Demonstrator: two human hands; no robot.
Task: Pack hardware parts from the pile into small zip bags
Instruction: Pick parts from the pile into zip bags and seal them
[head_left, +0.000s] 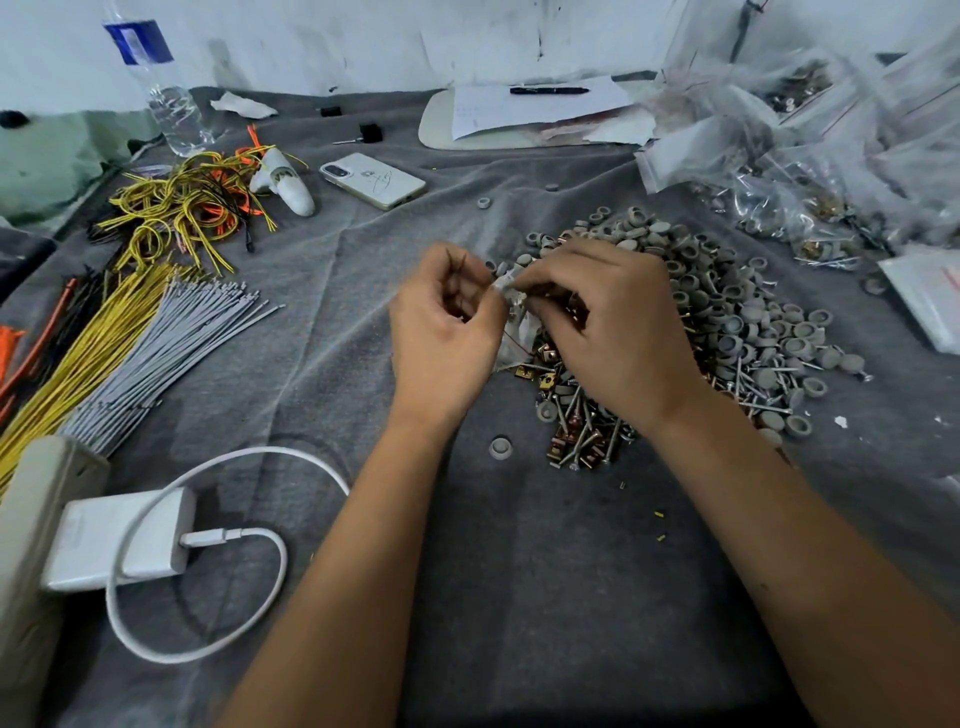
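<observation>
Now both hands, left (447, 338) and right (613, 327), fingers curled, pinching zip bag (514, 332) above pile (727, 312)

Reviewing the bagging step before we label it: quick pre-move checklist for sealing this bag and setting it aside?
1. Both hands on the bag: ok. Left hand and right hand pinch the small zip bag at its top.
2. Bag holds parts: ok, something brass-coloured shows through it; count cannot tell.
3. Zip strip closed: cannot tell, fingers cover it.
4. Bag held over the parts pile, so spills land there: ok.
5. Space among the filled bags at far right: cannot tell, they are heaped.
6. Phone and white charger lie apart from the hands: ok.
</observation>
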